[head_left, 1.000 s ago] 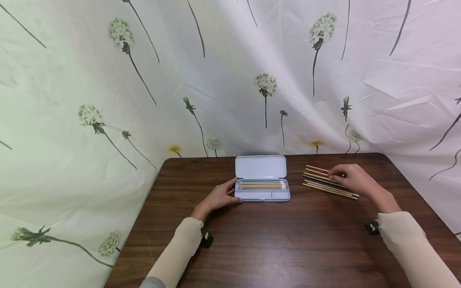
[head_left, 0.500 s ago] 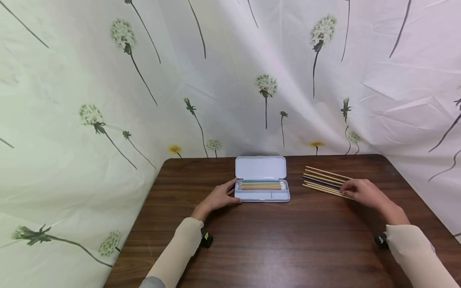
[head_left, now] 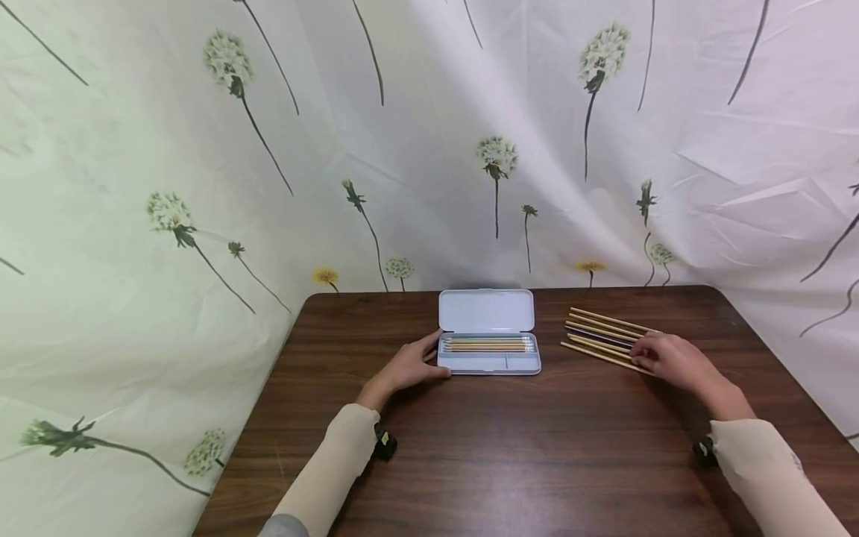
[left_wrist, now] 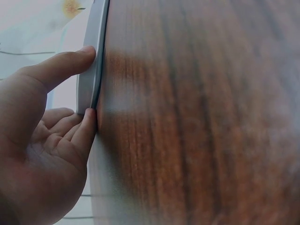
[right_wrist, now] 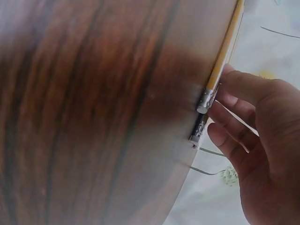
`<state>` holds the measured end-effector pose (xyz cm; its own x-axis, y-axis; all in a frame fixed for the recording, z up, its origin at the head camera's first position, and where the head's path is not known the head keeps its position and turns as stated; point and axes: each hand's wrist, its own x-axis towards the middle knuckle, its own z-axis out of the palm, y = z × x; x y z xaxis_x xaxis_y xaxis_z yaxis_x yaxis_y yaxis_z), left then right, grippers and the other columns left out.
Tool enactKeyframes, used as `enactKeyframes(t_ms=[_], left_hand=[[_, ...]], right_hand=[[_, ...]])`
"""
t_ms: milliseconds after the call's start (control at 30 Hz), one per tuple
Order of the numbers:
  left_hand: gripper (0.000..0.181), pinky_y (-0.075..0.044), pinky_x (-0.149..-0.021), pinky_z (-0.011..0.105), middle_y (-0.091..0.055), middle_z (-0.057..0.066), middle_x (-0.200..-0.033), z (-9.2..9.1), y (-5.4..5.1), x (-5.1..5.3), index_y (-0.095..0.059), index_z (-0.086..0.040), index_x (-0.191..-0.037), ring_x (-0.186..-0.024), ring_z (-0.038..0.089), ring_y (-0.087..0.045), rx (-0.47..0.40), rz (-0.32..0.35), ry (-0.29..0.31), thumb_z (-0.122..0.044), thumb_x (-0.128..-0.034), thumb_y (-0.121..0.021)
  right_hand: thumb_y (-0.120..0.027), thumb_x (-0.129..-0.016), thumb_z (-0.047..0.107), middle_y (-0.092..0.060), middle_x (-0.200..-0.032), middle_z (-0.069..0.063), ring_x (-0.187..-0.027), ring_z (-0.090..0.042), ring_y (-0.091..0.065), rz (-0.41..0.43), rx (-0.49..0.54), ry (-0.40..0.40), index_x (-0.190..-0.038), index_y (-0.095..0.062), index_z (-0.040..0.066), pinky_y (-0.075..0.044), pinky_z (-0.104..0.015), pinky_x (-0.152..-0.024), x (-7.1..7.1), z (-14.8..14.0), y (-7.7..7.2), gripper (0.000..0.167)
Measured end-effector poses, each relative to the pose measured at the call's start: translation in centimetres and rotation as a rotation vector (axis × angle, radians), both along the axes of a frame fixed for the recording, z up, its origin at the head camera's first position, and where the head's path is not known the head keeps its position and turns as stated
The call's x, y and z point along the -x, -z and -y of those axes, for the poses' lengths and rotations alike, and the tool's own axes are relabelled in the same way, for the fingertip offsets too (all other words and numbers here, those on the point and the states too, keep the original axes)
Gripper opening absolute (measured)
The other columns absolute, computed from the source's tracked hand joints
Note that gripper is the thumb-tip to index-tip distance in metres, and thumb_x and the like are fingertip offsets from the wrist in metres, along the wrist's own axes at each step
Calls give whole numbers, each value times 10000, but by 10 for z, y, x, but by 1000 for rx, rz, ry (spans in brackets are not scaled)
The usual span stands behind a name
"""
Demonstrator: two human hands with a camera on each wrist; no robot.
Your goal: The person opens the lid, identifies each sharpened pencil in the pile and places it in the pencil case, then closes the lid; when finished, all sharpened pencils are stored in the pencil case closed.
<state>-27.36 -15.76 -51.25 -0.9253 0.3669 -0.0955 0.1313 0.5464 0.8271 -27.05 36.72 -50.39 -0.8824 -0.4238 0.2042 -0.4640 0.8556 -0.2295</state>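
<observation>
A pale pencil case (head_left: 473,364) lies with its lid (head_left: 486,311) up, several pencils (head_left: 488,344) side by side in its back compartment. My left hand (head_left: 408,367) holds its left end, the thumb (left_wrist: 79,62) on the front side and the other fingers round the end. To the right, several loose pencils (head_left: 597,322) lie slanted in a row, mostly yellow and one dark. My right hand (head_left: 676,362) pinches the nearest yellow pencil (right_wrist: 220,65) near its eraser end. A dark pencil's end (right_wrist: 199,127) shows just beyond it in the right wrist view.
Everything rests on a dark wood-grain table (head_left: 510,447). A white cloth (head_left: 429,149) printed with dandelions hangs behind and along its sides. The case's front compartment has a small divider (head_left: 506,362).
My right hand has come from the back pencils to the front of the row. The nearest pencil has shifted slightly left, apart from its neighbour. My left hand stays on the case.
</observation>
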Motion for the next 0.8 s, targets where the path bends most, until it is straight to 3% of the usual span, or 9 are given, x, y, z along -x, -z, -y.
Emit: enactKeyframes(t_ms=[167,333,467,600,800], left_hand=[[964,-479,-1213,446,-349,139,-1730,-1,0,-1,-299,-143,-1698,-1509,332,-502,9,2,-6,-224,-920,-861],[949,-477,-1217,433,-344,121,-1734,-2,-1,-1,-304,-150,-1697,-1509,321,-503,21,4,-10,-206,-926,-854],[948,-478,-1215,432,-344,120,-1734,-1,-1,-1,-306,-144,-1696,-1507,321,-506,24,-3,-9,-203,-926,-856],[949,-476,-1217,434,-337,119,-1737,-1,-2,0,-300,-145,-1698,-1510,321,-502,24,-6,-6,-212,-930,-853],[949,-478,-1214,453,-348,145,-1729,0,-1,-1,-301,-138,-1697,-1504,336,-507,17,-9,1,-232,-931,-853]], right_hand=[[-817,-904,70,-769,-918,-44,-817,-212,-703,9,-14,2,-925,-805,96,-608,-479,-731,1,2,3,35],[-817,-902,78,-713,-848,16,-745,-92,-599,9,-1,6,-927,-797,86,-532,-345,-636,2,3,2,34],[-820,-904,82,-672,-846,27,-737,-70,-562,20,12,18,-914,-787,93,-495,-309,-617,2,3,0,37],[-814,-903,70,-704,-869,-11,-752,-114,-602,5,19,22,-919,-789,80,-533,-363,-642,2,4,0,31],[-806,-901,39,-772,-937,-93,-840,-284,-719,-48,37,-10,-943,-810,67,-609,-524,-745,-1,4,0,51]])
